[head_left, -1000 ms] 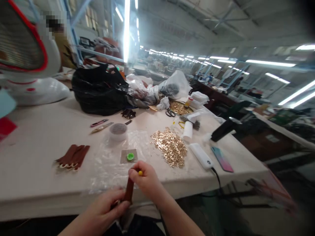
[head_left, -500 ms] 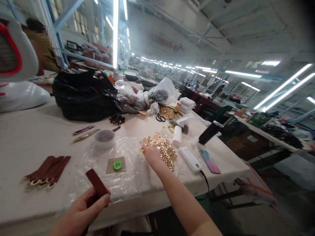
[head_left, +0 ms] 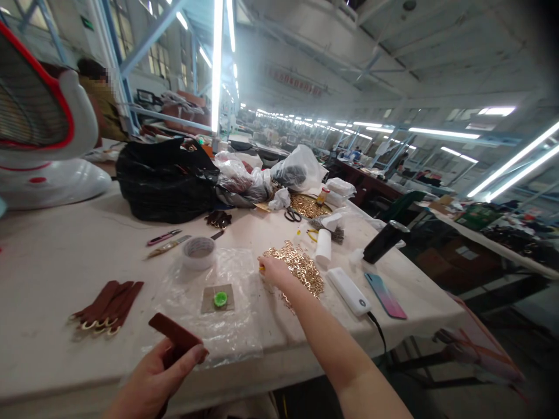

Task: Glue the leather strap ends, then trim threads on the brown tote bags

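A brown leather strip point(head_left: 174, 333) is pinched between the thumb and fingers of my left hand point(head_left: 168, 369), over the table's front edge. My right hand point(head_left: 275, 271) reaches to the left side of a pile of small gold metal rings point(head_left: 305, 267). Its fingers are closed, with a bit of yellow showing at the fingertips; what they hold is too small to make out. Several brown strips with gold rings point(head_left: 109, 305) lie at the left. Between the hands, a green cap point(head_left: 220, 299) rests on a small square piece over a clear plastic sheet point(head_left: 244, 331).
A tape roll point(head_left: 199, 254), a snipping tool point(head_left: 163, 237) and scissors point(head_left: 292, 215) lie farther back. Behind are a black bag point(head_left: 166, 180) and a fan point(head_left: 39, 116). To the right are a white device point(head_left: 349, 291), a phone point(head_left: 385, 295) and a black bottle point(head_left: 385, 241).
The view has shifted, so the table's things appear farther right and slightly lower. The strip in my left hand has tilted flatter. My right hand stays at the left side of the ring pile.
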`<action>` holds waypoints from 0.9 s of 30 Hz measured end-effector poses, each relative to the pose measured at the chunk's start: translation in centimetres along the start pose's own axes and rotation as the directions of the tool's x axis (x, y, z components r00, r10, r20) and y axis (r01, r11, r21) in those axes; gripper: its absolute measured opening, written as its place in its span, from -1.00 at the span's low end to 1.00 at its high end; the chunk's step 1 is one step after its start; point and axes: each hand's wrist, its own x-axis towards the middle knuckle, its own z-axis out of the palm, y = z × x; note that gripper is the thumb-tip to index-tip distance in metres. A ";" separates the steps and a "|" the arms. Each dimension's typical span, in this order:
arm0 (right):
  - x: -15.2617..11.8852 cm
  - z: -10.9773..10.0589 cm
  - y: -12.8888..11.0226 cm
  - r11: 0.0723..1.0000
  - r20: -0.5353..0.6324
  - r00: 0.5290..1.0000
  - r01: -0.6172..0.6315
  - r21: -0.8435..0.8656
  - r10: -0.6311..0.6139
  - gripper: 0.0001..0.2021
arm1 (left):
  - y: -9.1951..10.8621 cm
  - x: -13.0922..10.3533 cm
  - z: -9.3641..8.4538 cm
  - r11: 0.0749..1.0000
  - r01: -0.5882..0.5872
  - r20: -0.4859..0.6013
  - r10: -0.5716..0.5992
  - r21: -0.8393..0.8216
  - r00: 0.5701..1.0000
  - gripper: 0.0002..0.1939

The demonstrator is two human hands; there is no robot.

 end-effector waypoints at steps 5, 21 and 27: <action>-5.9 -1.2 -2.6 0.931 -0.025 0.998 0.067 0.358 -0.062 -0.89 | 1.2 0.1 -0.1 0.997 0.072 -0.001 -0.072 -0.023 0.997 -0.61; -11.8 0.3 -9.9 0.158 0.147 0.971 -0.118 0.980 -0.187 -0.66 | 1.8 0.6 0.3 0.828 -0.524 0.145 0.504 0.198 0.851 -0.90; -12.3 0.7 -9.6 0.217 0.082 0.971 -0.032 0.976 -0.224 -0.70 | 0.9 0.9 0.6 0.916 -0.348 0.091 0.336 0.199 0.937 -0.79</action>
